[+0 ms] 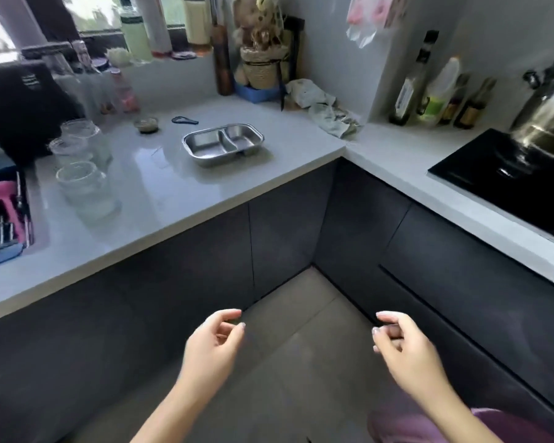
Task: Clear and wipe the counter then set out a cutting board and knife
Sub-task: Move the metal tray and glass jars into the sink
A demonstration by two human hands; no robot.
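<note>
Nothing looks cleared yet: the counter (pixel 160 187) carries a steel tray (pixel 223 143), glass jars (pixel 84 174), a small dish (pixel 146 124) and a crumpled cloth (pixel 325 107) in the corner, with no cutting board set out and no knife I can be sure of. Both the left hand (pixel 213 343) and the right hand (pixel 403 343) hang loosely curled and empty, low before the cabinets, well short of the counter.

Legible text: none. Bottles (pixel 408 87) by the wall carry labels, too blurred to read. Dark appliance (pixel 29 100) at left shows pale marks (pixel 30 80), unreadable. No numbers, brands or signs can be made out.
</note>
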